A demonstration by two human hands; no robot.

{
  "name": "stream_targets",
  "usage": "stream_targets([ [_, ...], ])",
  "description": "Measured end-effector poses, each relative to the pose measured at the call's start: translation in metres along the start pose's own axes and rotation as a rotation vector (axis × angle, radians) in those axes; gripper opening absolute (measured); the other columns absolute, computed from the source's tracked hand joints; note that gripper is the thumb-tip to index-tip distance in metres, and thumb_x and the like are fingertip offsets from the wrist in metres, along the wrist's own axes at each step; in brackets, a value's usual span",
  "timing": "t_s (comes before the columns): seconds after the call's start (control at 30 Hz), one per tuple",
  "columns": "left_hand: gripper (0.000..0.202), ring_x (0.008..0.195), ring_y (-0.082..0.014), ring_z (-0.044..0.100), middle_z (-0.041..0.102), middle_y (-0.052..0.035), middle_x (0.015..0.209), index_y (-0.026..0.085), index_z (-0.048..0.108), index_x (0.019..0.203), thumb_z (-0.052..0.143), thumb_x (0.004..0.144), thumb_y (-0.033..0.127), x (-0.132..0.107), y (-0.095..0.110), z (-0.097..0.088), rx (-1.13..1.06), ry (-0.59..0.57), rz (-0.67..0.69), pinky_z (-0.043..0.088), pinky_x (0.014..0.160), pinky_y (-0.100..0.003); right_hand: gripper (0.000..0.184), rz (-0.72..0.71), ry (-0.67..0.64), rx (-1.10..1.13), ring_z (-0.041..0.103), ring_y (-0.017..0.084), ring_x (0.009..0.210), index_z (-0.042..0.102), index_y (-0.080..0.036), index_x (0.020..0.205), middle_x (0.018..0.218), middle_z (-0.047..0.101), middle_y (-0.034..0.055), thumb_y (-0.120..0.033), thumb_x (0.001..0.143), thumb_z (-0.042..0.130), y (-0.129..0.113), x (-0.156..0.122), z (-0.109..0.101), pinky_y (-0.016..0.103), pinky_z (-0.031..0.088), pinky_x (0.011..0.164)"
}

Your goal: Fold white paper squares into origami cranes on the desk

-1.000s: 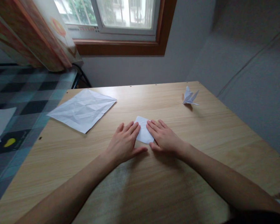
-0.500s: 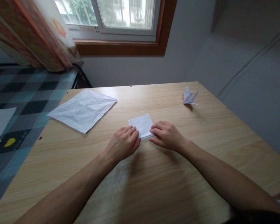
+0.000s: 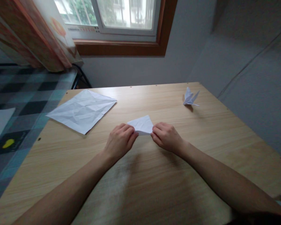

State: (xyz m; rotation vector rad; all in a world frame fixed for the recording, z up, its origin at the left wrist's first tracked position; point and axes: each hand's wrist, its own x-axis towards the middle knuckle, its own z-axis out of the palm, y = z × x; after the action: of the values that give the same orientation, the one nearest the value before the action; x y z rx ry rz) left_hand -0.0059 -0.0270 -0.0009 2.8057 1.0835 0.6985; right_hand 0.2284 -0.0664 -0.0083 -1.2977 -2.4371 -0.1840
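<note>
I see the left hand (image 3: 120, 138) and right hand (image 3: 167, 136) have gone from lying flat on the folded paper (image 3: 142, 122) to pinching it, so I judge the work has passed from pressing to handling the fold. Their fingers are clamped on its left and right near ends; the paper spans between them and reaches out beyond.

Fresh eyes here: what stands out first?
Probably the small folded white paper, held between the left hand and right hand near the middle of the table. Next, likely the large creased sheet at the far left and the spiky paper figure at the far right.
</note>
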Motion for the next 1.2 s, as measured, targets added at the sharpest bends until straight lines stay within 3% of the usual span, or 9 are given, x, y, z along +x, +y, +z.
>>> stream_targets([
  [0.13,0.027,0.088,-0.0260,0.058,0.066,-0.0092,0.089,0.017,0.063,0.081,0.053,0.096,0.036,0.002,0.000,0.000,0.103,-0.052,-0.107,0.050,0.080,-0.042,0.023,0.048,0.012,-0.017,0.058,0.023,0.085,0.064,-0.015,0.079,0.087,0.068,0.0104,-0.023,0.097,0.051,-0.003,0.002,0.003,0.034,0.044,0.076],
  [0.23,0.024,0.095,-0.0290,0.057,0.066,-0.0116,0.099,0.014,0.066,0.099,0.062,0.091,0.037,0.001,0.001,0.001,0.152,-0.024,-0.171,0.049,0.082,-0.044,0.016,0.108,0.025,-0.009,0.058,0.023,0.086,0.065,-0.016,0.083,0.088,0.067,0.0097,-0.023,0.095,0.056,-0.004,0.002,0.005,0.034,0.045,0.077],
  [0.3,0.025,0.103,-0.0298,0.057,0.065,-0.0124,0.111,0.017,0.066,0.109,0.063,0.091,0.034,0.001,0.000,0.003,0.150,0.007,-0.142,0.049,0.086,-0.044,0.009,0.096,0.074,0.006,0.059,0.024,0.093,0.066,-0.015,0.094,0.097,0.069,0.0103,-0.020,0.094,0.058,-0.004,0.002,0.007,0.035,0.045,0.081],
  [0.4,0.019,0.112,-0.0273,0.057,0.067,-0.0069,0.122,0.026,0.070,0.108,0.055,0.096,0.028,0.000,-0.001,0.006,0.121,-0.009,0.004,0.047,0.091,-0.044,0.016,-0.086,0.098,0.008,0.059,0.023,0.103,0.067,-0.016,0.107,0.110,0.070,0.0100,-0.015,0.096,0.054,-0.005,0.003,0.009,0.036,0.045,0.088],
  [0.5,0.023,0.111,-0.0245,0.062,0.072,-0.0032,0.118,0.024,0.071,0.108,0.051,0.098,0.024,-0.001,-0.001,0.006,0.099,-0.054,0.094,0.047,0.092,-0.042,0.018,-0.211,-0.031,-0.012,0.062,0.021,0.096,0.069,-0.014,0.103,0.103,0.072,0.0101,-0.014,0.097,0.052,-0.008,0.005,0.006,0.033,0.047,0.083],
  [0.7,0.026,0.113,-0.0262,0.064,0.073,-0.0044,0.120,0.021,0.071,0.108,0.049,0.097,0.026,-0.001,0.005,0.001,0.126,-0.071,0.074,0.048,0.091,-0.043,0.017,-0.029,-0.312,-0.139,0.064,0.022,0.076,0.070,-0.012,0.084,0.085,0.071,0.0108,-0.005,0.088,0.055,-0.022,0.005,-0.017,0.031,0.044,0.061],
  [0.93,0.028,0.117,-0.0280,0.061,0.071,-0.0060,0.121,0.022,0.070,0.109,0.048,0.098,0.034,0.000,0.009,-0.001,0.163,-0.075,0.073,0.045,0.094,-0.045,0.019,0.045,-0.368,-0.216,0.064,0.023,0.069,0.070,-0.011,0.076,0.077,0.070,0.0153,-0.002,0.081,0.055,-0.029,0.006,-0.027,0.031,0.038,0.054],
  [1.07,0.029,0.121,-0.0316,0.056,0.067,-0.0105,0.124,0.018,0.069,0.109,0.049,0.097,0.036,0.001,0.012,-0.004,0.227,-0.066,0.042,0.043,0.098,-0.047,0.021,-0.068,-0.303,-0.169,0.060,0.022,0.064,0.066,-0.013,0.069,0.071,0.068,0.0128,-0.002,0.082,0.054,-0.039,0.003,-0.026,0.032,0.038,0.055],
  [1.2,0.031,0.113,-0.0303,0.058,0.069,-0.0111,0.117,0.017,0.067,0.114,0.047,0.098,0.034,0.002,0.011,-0.002,0.229,-0.107,-0.005,0.044,0.095,-0.047,0.020,-0.313,-0.178,0.024,0.058,0.019,0.069,0.063,-0.016,0.073,0.075,0.067,0.0073,-0.007,0.088,0.053,-0.052,-0.002,-0.016,0.032,0.041,0.063],
])
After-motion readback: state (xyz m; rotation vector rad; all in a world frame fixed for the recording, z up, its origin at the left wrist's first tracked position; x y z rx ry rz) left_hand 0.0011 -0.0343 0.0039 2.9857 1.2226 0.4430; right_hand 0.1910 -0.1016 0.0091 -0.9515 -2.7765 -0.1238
